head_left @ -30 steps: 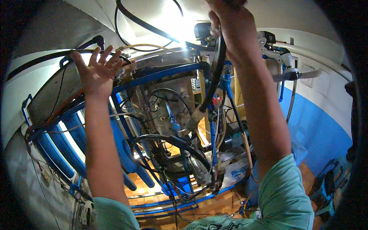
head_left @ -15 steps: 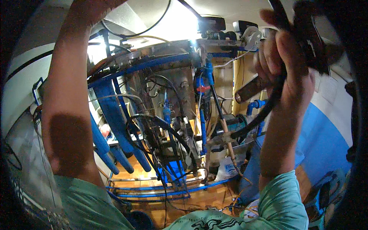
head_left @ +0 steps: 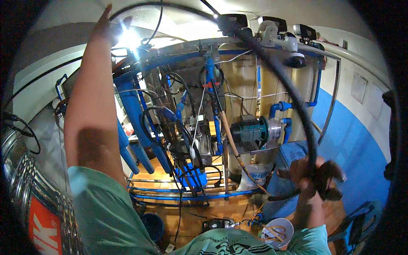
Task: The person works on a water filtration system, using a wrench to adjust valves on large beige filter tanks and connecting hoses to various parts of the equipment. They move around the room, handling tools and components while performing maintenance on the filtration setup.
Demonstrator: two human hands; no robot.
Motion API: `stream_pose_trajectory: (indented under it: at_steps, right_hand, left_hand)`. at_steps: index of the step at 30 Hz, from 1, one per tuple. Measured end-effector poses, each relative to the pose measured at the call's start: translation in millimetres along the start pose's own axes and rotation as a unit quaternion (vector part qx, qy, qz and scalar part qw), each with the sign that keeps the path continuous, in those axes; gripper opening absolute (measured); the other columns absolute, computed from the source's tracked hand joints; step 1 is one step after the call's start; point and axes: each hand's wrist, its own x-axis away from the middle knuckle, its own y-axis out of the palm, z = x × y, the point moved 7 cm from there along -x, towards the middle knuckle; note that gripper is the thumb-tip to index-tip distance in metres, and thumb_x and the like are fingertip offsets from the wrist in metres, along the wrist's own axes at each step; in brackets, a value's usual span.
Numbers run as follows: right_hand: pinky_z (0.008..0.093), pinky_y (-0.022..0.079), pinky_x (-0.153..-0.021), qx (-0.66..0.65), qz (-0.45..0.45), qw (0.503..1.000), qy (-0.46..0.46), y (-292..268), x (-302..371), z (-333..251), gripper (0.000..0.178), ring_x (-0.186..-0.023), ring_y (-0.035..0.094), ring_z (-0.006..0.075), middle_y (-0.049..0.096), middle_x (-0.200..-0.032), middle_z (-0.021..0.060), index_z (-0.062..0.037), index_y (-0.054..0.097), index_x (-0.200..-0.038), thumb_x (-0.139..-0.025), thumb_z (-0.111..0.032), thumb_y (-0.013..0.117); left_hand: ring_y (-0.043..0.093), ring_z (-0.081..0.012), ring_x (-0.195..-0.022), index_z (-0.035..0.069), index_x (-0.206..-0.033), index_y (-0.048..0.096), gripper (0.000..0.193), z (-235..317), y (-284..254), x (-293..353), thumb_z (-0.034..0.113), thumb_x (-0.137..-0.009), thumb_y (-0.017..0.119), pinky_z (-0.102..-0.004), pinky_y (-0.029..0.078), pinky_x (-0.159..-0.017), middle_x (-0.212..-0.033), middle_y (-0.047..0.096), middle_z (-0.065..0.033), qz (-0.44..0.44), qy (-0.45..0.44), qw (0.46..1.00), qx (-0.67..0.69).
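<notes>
A thick black hose (head_left: pixel 293 91) arches from the upper left across the ceiling and down to the lower right. My left hand (head_left: pixel 106 29) is raised high beside the bright light, with the hose running into it between thumb and fingers; part of the grip is glare-washed. Low on the right, my right hand (head_left: pixel 307 174) is closed around the same hose, its fingers smeared by motion. Below that hand the hose bends left toward a coupling (head_left: pixel 259 199) near a thin wooden pole (head_left: pixel 229 136).
Ahead stands a frame with blue pipes (head_left: pixel 136 106), cables and a teal motor pump (head_left: pixel 250 128). Tall yellowish tanks (head_left: pixel 242 80) stand behind it. On the floor are a white bucket (head_left: pixel 278 225) and a dark blue bucket (head_left: pixel 152 226). A blue box (head_left: pixel 282 170) stands at right.
My right hand has moved from the upper right down to the lower right, drawing the hose into a long arch. My left hand stays raised. The view has shifted, showing more on the right.
</notes>
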Motion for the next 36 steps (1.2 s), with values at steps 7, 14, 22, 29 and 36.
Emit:
stream_pose_trajectory:
  at_steps: [7, 14, 22, 29, 36]
  right_hand:
    - [0.0413, 0.042, -0.056, 0.26, -0.169, 0.95, 0.039, -6, 117, 32, 0.044, -0.062, 0.059, 0.0283, 0.062, -0.075, 0.0063, -0.0094, 0.06, -0.111, -0.068, -0.011, 0.066]
    - [0.0425, 0.045, -0.059, 0.252, -0.152, 0.927, 0.234, -4, 209, 118, 0.03, -0.068, 0.057, 0.0385, 0.058, -0.076, 0.015, -0.0082, 0.054, -0.091, -0.066, -0.008, 0.071]
    - [0.0448, 0.049, -0.073, 0.225, -0.195, 0.886, 0.357, 31, 322, 235, 0.042, -0.085, 0.062, 0.0407, 0.063, -0.094, 0.0208, -0.0085, 0.054, -0.117, -0.078, -0.015, 0.066]
    - [0.0409, 0.048, -0.083, 0.256, -0.242, 0.839, 0.414, 42, 392, 326, 0.057, -0.101, 0.061, 0.0354, 0.061, -0.112, 0.0222, -0.0048, 0.046, -0.133, -0.082, -0.017, 0.068]
    - [0.039, 0.039, -0.101, 0.226, -0.282, 0.802, 0.476, 35, 461, 385, 0.049, -0.122, 0.049, 0.034, 0.05, -0.132, 0.0195, -0.0072, 0.045, -0.133, -0.086, -0.008, 0.058]
  left_hand:
    - [0.063, -0.0159, -0.066, 0.002, -0.097, 0.056, 0.018, -14, -40, -11, 0.017, -0.089, 0.06, -0.0263, 0.059, -0.056, -0.09, 0.066, -0.013, -0.065, -0.066, 0.996, 0.019]
    - [0.058, -0.0119, -0.07, 0.005, -0.102, 0.06, 0.025, -15, 8, 161, 0.023, -0.085, 0.065, -0.0256, 0.047, -0.062, -0.094, 0.066, -0.0067, 0.004, 0.109, 0.981, -0.16]
    - [0.057, -0.016, -0.071, 0.011, -0.091, 0.049, 0.031, -78, -35, 347, 0.03, -0.08, 0.071, -0.0259, 0.047, -0.06, -0.091, 0.058, -0.0087, -0.017, 0.121, 0.99, -0.068]
    - [0.053, -0.0163, -0.087, 0.012, -0.091, 0.049, 0.02, -206, -158, 478, 0.012, -0.083, 0.067, -0.0285, 0.05, -0.064, -0.101, 0.052, -0.0079, -0.028, -0.09, 0.995, 0.037]
    - [0.059, -0.0184, -0.1, 0.007, -0.11, 0.06, 0.028, -304, -291, 658, 0.02, -0.086, 0.067, -0.0294, 0.044, -0.091, -0.107, 0.062, -0.0053, 0.286, -0.26, 0.918, 0.084]
